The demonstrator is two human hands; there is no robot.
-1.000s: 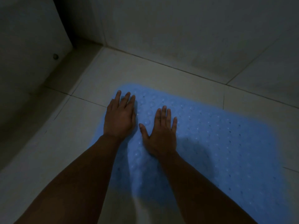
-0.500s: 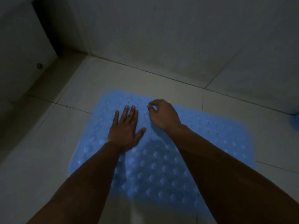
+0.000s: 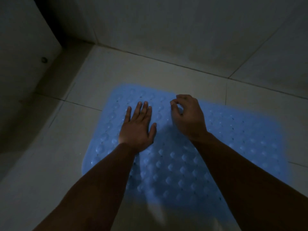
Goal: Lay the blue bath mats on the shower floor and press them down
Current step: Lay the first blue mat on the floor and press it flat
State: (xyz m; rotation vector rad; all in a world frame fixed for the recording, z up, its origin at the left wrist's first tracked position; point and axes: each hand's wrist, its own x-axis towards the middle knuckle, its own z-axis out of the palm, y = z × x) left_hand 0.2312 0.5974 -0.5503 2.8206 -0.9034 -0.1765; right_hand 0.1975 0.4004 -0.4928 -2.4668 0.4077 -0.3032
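Observation:
A blue bath mat with rows of round bumps lies flat on the pale tiled shower floor. My left hand rests palm down on the mat's far left part, fingers straight and slightly spread. My right hand hovers over or touches the mat near its far edge, fingers curled inward with the thumb near the fingertips; I cannot tell whether it pinches the mat. Both forearms cover part of the mat's near side.
Tiled walls rise just beyond the mat, meeting at a dark corner at the upper left. A small round fitting sits on the left wall. Bare floor tiles lie left of the mat and between the mat and the far wall.
My right hand lifted from flat on the mat, moved toward the far edge and curled its fingers. My left hand slid inward from the left corner, still flat. The view shifted slightly.

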